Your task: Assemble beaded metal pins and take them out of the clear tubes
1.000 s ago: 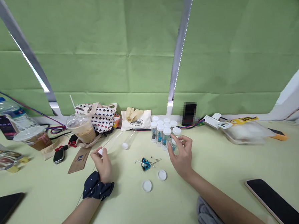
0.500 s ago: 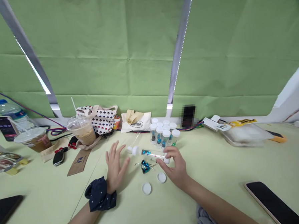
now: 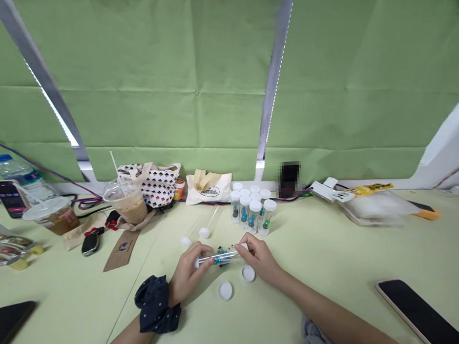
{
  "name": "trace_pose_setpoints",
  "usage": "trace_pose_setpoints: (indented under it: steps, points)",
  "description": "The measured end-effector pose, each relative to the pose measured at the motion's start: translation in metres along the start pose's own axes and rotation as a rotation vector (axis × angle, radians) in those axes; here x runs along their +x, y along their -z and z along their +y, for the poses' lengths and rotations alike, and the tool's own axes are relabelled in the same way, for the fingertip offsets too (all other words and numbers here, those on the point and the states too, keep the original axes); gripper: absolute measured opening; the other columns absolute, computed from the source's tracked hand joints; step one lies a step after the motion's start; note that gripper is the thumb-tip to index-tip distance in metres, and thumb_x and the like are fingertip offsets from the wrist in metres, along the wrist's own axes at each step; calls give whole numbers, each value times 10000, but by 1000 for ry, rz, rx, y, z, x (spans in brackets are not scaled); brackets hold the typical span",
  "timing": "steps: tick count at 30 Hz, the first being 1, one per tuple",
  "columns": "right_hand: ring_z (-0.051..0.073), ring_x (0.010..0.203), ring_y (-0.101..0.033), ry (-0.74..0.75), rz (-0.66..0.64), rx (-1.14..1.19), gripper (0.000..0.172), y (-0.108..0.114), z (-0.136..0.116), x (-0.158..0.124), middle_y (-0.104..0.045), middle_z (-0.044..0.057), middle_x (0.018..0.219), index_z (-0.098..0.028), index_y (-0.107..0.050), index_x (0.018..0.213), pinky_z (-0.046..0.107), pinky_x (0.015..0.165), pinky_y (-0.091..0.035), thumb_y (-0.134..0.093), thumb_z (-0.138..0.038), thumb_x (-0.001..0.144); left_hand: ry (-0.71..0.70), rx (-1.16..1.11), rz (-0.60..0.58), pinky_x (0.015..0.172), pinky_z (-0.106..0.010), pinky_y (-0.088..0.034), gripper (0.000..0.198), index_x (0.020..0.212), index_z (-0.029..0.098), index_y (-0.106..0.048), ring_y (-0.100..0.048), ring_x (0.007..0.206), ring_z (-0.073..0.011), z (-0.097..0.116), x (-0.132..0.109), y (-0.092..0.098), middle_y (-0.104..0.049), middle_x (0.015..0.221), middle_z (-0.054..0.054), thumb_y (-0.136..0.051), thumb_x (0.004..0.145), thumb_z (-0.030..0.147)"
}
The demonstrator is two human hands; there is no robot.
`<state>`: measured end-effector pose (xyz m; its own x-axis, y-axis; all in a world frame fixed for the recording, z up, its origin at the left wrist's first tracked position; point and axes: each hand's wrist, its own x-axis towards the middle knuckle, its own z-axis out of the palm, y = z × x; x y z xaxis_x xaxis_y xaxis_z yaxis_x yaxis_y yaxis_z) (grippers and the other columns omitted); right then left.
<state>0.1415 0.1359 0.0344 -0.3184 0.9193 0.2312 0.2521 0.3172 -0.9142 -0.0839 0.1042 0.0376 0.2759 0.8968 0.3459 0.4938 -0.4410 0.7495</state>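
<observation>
A clear plastic tube point(image 3: 224, 257) with white ends lies sideways between my hands, blue and metal parts showing through it. My left hand point(image 3: 190, 269) is closed around its left end. At the right end, my right hand point(image 3: 260, 257) pinches the white cap point(image 3: 244, 247). Blue metallic pieces on the table are partly hidden behind the tube. Two loose white caps, one nearer me point(image 3: 225, 291) and one by my right hand point(image 3: 248, 273), lie on the table. Beyond my hands stands a cluster of capped tubes point(image 3: 251, 214) with coloured parts inside.
Two clear tubes point(image 3: 205, 222) lie behind my left hand. Drink cups point(image 3: 129, 205), a patterned bag point(image 3: 159, 183), a car key point(image 3: 90, 243) and a brown paper sleeve point(image 3: 121, 249) are on the left. A phone point(image 3: 417, 308) lies at the right, a plastic packet point(image 3: 381, 207) farther back.
My right hand has brought the tube down and nearer. My left hand has moved right from spread fingers to a closed hold on its left end.
</observation>
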Motion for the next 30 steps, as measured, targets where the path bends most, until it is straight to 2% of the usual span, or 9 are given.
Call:
trace_pose_setpoints:
  steps: [6, 8, 11, 14, 17, 21, 25, 30]
  points:
    - [90, 464, -310, 52, 56, -46, 313, -1, 0, -3, -340, -76, 501, -204, -433, 696, 229, 461, -232, -486, -452, 881, 137, -225, -44, 696, -275, -410, 292, 899, 174, -615, -524, 746, -176, 8, 3, -1, -604, 802, -43, -513, 860, 445]
    - [91, 459, -318, 104, 70, -91, 286, -1, 0, -3, -346, -74, 504, -209, -442, 712, 228, 457, -253, -485, -434, 884, 222, -318, -85, 598, -252, -390, 339, 858, 165, -619, -488, 636, -150, 8, 4, -1, -576, 709, -27, -524, 840, 490]
    - [102, 469, -373, 296, 144, -245, 222, 4, 0, -3, -414, -60, 537, -214, -484, 789, 236, 476, -322, -567, -416, 832, 433, -484, -164, 421, -215, -238, 431, 742, 161, -570, -304, 434, -86, 1, 4, -1, -428, 521, 36, -499, 818, 580]
    - [132, 580, -495, 407, 223, -315, 202, 11, 1, 0, -557, 5, 712, -208, -498, 920, 260, 568, -422, -565, -380, 838, 560, -610, -66, 387, -202, -129, 466, 695, 170, -507, -184, 393, -57, -9, 5, 0, -347, 480, 69, -517, 781, 628]
    - [165, 762, -560, 321, 129, -352, 140, 16, 8, 5, -594, 37, 845, -205, -503, 945, 291, 702, -462, -535, -320, 871, 533, -624, 53, 390, -189, -129, 450, 737, 168, -515, -191, 398, -51, -13, 6, 1, -340, 493, 77, -560, 758, 615]
    - [208, 931, -555, 207, -10, -399, 155, 16, 17, 9, -606, 45, 932, -203, -526, 865, 366, 838, -441, -632, -303, 810, 489, -555, 75, 413, -184, -192, 412, 787, 162, -538, -262, 421, -58, -11, 6, 0, -381, 517, 67, -569, 773, 573]
    - [220, 1083, -528, 232, 15, -233, 321, 14, 10, 7, -583, 77, 1121, -211, -527, 1059, 390, 930, -409, -666, -294, 781, 473, -478, 96, 425, -182, -220, 386, 864, 175, -546, -303, 441, -74, -10, 6, -1, -387, 517, 69, -591, 771, 547]
    - [216, 1125, -523, 283, -135, -99, 223, 11, -5, 2, -582, 84, 1159, -228, -610, 1001, 388, 970, -392, -664, -308, 799, 425, -484, 63, 427, -179, -246, 381, 845, 185, -516, -346, 453, -85, -13, 6, -2, -421, 531, 61, -584, 775, 554]
